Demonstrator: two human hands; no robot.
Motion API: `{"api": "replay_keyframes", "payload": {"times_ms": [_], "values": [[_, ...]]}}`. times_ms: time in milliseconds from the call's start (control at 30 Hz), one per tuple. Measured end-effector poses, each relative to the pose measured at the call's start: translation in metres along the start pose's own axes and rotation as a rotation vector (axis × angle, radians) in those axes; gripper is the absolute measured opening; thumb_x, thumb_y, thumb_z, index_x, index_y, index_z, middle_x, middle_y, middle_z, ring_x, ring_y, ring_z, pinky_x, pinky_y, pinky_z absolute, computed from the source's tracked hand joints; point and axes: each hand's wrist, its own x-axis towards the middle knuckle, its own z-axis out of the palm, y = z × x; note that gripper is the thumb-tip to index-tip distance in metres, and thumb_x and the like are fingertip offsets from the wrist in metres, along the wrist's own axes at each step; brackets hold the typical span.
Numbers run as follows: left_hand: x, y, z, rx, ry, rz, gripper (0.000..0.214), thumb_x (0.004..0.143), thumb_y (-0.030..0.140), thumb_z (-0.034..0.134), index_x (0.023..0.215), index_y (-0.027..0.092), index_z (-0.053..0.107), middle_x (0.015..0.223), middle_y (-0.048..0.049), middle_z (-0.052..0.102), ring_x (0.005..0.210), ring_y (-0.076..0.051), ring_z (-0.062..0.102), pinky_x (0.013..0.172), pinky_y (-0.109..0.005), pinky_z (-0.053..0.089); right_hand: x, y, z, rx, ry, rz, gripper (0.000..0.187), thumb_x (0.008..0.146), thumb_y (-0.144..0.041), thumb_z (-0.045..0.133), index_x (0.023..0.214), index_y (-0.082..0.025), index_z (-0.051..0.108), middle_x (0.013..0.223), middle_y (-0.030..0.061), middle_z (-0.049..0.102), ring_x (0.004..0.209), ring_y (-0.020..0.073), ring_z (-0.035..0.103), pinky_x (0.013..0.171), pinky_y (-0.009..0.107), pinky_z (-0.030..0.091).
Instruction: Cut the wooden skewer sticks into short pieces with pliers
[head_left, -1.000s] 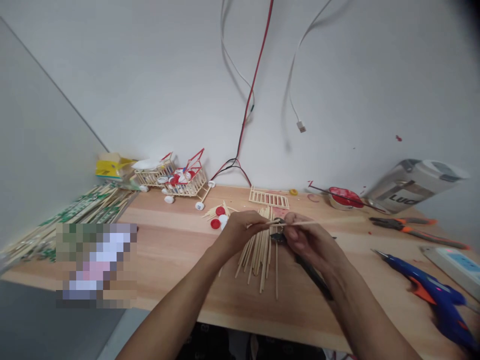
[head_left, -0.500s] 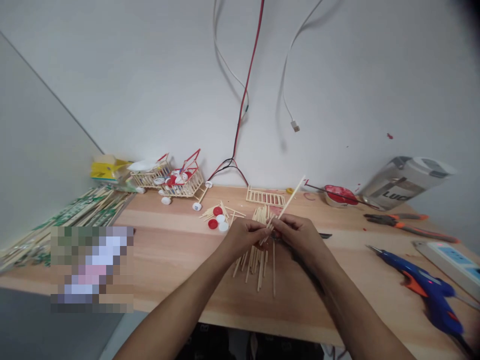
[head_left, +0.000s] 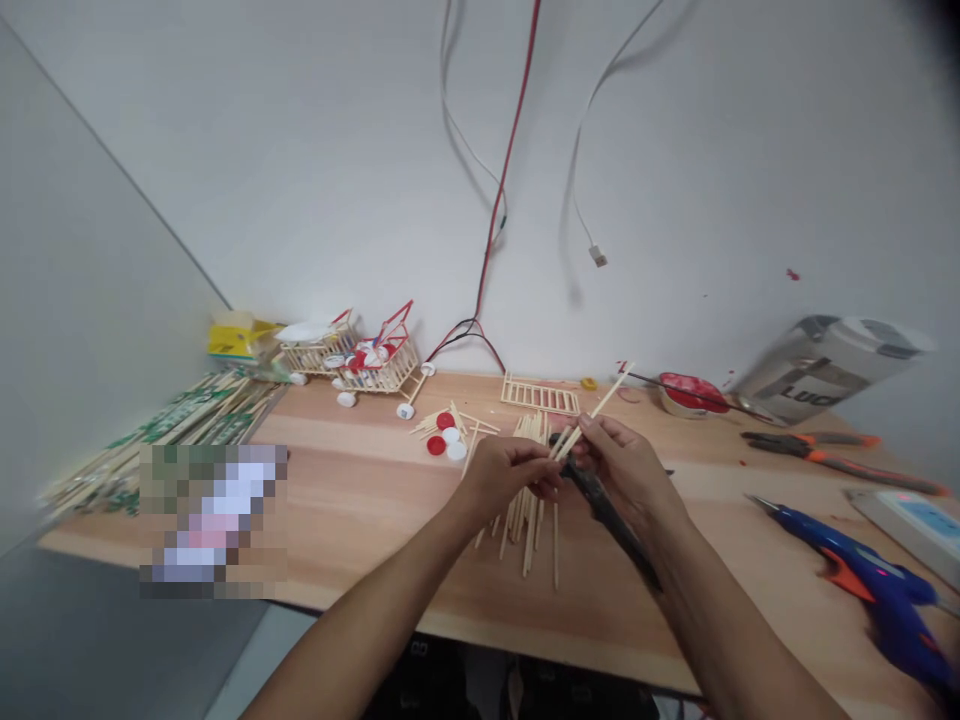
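My left hand is closed, its thumb and fingers pinching the lower ends of a few thin wooden sticks. Around the upper part of those sticks, my right hand is closed too, with one longer stick pointing up and right. A dark-handled tool slants beneath my right hand; whether the hand grips it is unclear, and its kind cannot be made out. Under both hands lies a loose pile of cut wooden sticks. Red and white bottle caps rest among short sticks to the left.
Two small stick-built carts and a ladder-like stick frame stand near the wall. Rightward are a bowl of red paint, orange-handled pliers, a blue glue gun and a power strip. Bundled sticks lie left.
My hands have drawn slightly apart along the sticks, the right one turning to show more of its fingers. More of the dark-handled tool shows. The whole view has shifted a little.
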Motion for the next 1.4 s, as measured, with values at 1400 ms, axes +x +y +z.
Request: {"api": "replay_keyframes", "payload": {"times_ms": [1400], "values": [[-0.067, 0.007, -0.115, 1.363, 0.548, -0.518, 0.037, 0.083, 0.043, 0.043, 0.070, 0.017, 0.066, 0.079, -0.0118, 0.067, 0.073, -0.022, 0.060, 0.057, -0.026, 0.032, -0.003, 0.004, 0.002, -0.405, -0.124, -0.117, 0.034, 0.077, -0.051, 0.061, 0.069, -0.018, 0.059, 0.058, -0.0004, 0.063, 0.046, 0.0092, 0.047, 0.048, 0.022, 0.035]]}}
